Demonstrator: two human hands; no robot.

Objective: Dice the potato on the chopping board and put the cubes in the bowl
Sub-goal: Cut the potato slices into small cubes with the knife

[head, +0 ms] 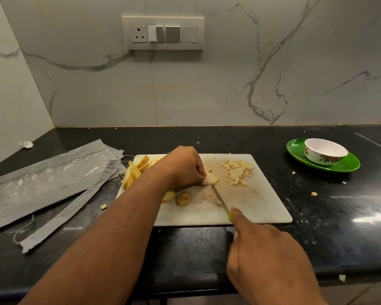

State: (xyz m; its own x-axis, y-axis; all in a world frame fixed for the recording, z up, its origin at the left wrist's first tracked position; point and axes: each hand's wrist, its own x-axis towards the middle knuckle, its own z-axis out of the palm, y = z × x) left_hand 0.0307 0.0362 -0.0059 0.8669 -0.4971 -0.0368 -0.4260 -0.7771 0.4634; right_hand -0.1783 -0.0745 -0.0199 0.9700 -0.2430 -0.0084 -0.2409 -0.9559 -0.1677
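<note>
A white chopping board lies on the black counter. My left hand pinches a potato piece against the board's middle. My right hand grips a green-handled knife, index finger along its spine; the blade tip sits at that piece. Potato strips are piled at the board's left end, diced bits lie at its far right part, and a round end piece rests near the front. The white flowered bowl stands far right.
The bowl stands on a green plate. Grey plastic packaging lies left of the board. Stray potato bits dot the counter. A switch panel is on the marble wall behind.
</note>
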